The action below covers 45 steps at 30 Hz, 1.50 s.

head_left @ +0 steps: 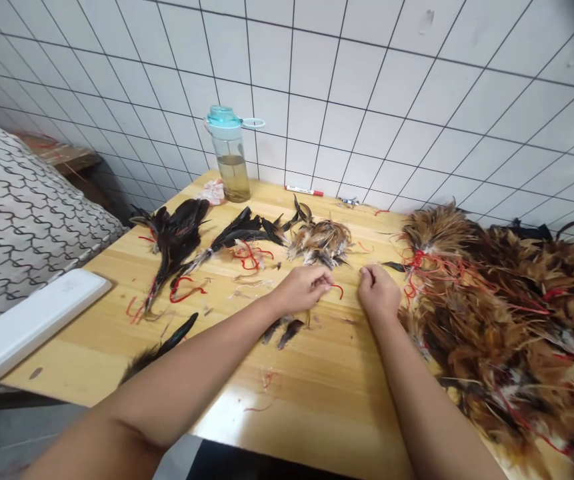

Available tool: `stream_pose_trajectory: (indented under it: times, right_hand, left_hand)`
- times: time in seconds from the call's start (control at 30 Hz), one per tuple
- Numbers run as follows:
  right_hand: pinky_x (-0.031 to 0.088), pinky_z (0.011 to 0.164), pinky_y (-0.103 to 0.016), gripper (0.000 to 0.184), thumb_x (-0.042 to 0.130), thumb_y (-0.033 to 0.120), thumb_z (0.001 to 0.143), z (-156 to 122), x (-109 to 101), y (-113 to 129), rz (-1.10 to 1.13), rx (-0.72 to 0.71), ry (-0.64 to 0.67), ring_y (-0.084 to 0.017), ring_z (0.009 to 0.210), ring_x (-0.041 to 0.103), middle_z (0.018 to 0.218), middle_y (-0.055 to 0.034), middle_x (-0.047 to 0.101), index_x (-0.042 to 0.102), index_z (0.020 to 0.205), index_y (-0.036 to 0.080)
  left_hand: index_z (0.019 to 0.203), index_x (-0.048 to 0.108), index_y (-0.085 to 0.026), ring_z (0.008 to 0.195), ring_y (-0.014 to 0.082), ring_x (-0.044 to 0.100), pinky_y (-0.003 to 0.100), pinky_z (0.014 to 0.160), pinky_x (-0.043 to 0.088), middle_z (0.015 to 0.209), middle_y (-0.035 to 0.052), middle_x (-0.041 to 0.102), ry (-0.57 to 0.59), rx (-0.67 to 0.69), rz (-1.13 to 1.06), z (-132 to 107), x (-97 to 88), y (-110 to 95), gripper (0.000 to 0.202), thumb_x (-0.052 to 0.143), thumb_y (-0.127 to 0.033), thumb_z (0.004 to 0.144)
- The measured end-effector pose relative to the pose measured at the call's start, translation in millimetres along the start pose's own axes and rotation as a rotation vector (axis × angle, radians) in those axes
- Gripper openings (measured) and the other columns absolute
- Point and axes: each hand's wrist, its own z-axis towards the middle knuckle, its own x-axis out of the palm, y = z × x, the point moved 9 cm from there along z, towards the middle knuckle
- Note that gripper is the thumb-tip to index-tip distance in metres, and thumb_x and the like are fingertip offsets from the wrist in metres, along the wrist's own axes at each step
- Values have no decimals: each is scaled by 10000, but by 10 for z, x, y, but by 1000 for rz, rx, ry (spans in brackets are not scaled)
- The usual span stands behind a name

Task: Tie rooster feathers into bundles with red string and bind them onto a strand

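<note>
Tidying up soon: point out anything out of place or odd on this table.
The white slab hangs askew over the left edge of the table. Red string scraps lie scattered among the feathers. Nothing looks spilled or broken.

**Soft feathers on varnished wood**

The wooden table (317, 387) under the fingers (323, 285) is smooth and shiny with lacquer. The red string (337, 289) at the fingertips looks thin and slick. Beyond the fingers, the black feathers (177, 233) are glossy, while the brown feathers (507, 313) to their right are fluffy and matt. Further back are a clear plastic bottle (231, 160) and glazed wall tiles (367, 80), and far left is patterned cloth (21, 207).
</note>
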Motion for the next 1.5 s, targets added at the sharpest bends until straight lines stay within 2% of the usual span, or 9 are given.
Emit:
stream_pose_trajectory:
  times: [0.1, 0.3, 0.43, 0.7, 0.83, 1.0, 1.1, 1.27, 1.5]
  right_hand:
    - [252, 609, -274, 249, 482, 291, 926, -2, 63, -12, -42, 54, 75, -149, 679, 485, 824, -67, 666, 681, 833, 175]
    - [172, 581, -284, 336, 459, 336, 949, 8, 108, -71, -114, 158, 170, -122, 587, 319, 675, -36, 557, 608, 701, 163]
    - [173, 553, -287, 448, 441, 416, 940, 19, 96, -178, -13, 273, 176, -119, 535, 265, 540, -1, 426, 507, 563, 183]
    - [196, 523, -298, 508, 415, 461, 928, 29, -36, -118, 239, 126, -34, -120, 488, 260, 475, 35, 251, 278, 497, 227]
    - [231, 539, -300, 474, 421, 418, 938, -6, -97, 120, 303, -70, -85, -119, 516, 272, 517, 38, 287, 238, 541, 236]
    - [294, 577, -289, 403, 462, 416, 922, -56, -27, 408, 400, -238, 57, -121, 555, 345, 573, 35, 356, 328, 589, 232]
    - [305, 578, -279, 377, 468, 457, 916, 3, 18, 249, 511, -101, 37, -122, 571, 349, 582, 45, 355, 382, 627, 231]
    - [323, 578, -269, 356, 477, 523, 896, 79, 127, -138, 659, 188, -67, -127, 587, 355, 593, 55, 377, 436, 702, 227]
    - [340, 592, -276, 344, 483, 503, 890, 81, 36, 126, 606, 27, -52, -137, 603, 386, 594, 37, 412, 471, 691, 223]
  left_hand:
    - [907, 646, -174, 752, 123, 609, 240, 708, 463, 827, 23, 684, -8, 126, 139, 2, -20, -103, 105, 546, -187, 879]
    - [880, 620, -167, 787, 156, 585, 297, 764, 458, 807, 43, 661, -255, 234, 300, -11, -344, -271, 122, 520, -216, 929]
    - [864, 631, -171, 807, 168, 567, 313, 795, 444, 836, 55, 677, 5, 411, 346, -87, 32, -497, 160, 539, -275, 944]
    - [900, 648, -153, 892, 209, 501, 339, 834, 418, 911, 86, 641, 315, 334, 540, -178, 559, -348, 167, 543, -277, 939]
    - [864, 623, -147, 869, 197, 487, 333, 826, 401, 889, 86, 628, 273, 317, 550, -125, 479, -256, 214, 440, -190, 967]
    - [822, 590, -159, 840, 188, 503, 343, 841, 394, 861, 72, 628, 170, 229, 492, -15, 178, -187, 208, 450, -209, 967]
    - [874, 617, -164, 894, 192, 524, 333, 858, 404, 908, 68, 645, 178, 244, 394, -34, 163, -257, 183, 555, -323, 939]
    - [927, 656, -167, 959, 212, 512, 327, 875, 409, 960, 79, 650, 326, 265, 436, -131, 480, -288, 152, 632, -313, 894]
    - [866, 619, -149, 862, 195, 481, 325, 849, 398, 894, 88, 619, 265, 305, 534, -108, 458, -255, 199, 454, -207, 963]
